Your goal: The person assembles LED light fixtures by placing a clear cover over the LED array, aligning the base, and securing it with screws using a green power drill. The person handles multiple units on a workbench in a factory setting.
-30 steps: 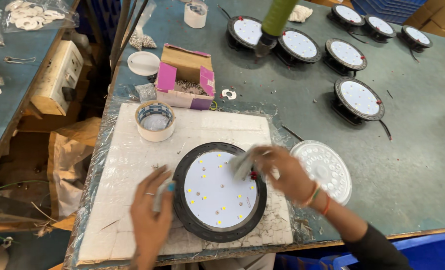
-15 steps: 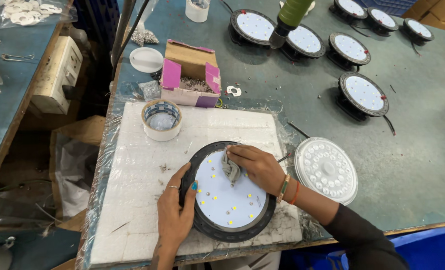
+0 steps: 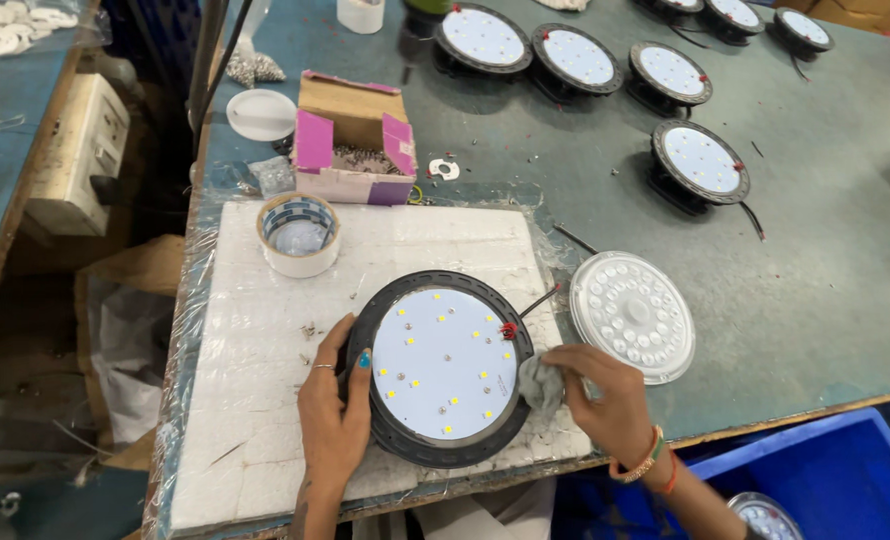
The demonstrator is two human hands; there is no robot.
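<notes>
The round lamp (image 3: pixel 437 367), a black housing with a white LED board, lies face up on the white foam pad (image 3: pixel 265 400) at the near edge of the desk (image 3: pixel 815 280).

The left hand (image 3: pixel 333 420) rests against the lamp's left rim, fingers curled loosely over the black edge to steady it; this grip is a light brace, not a clench.

The right hand (image 3: pixel 605 400) is closed on a small grey cloth (image 3: pixel 542 383), pressed to the lamp's right rim just below a red wire end.

The board face looks clean and bare, with its LEDs and screws exposed. The clear lens cover (image 3: pixel 633 315) lies on the desk just to the right of the lamp, not fitted. In my judgement the wiping is at the rim stage and the cover remains to be mounted.

Five similar lamps (image 3: pixel 700 160) stand farther back on the desk, also showing their white boards. A tape roll (image 3: pixel 299 235) sits on the pad's far left corner, with an open cardboard box (image 3: pixel 355 140) of small parts behind it.
</notes>
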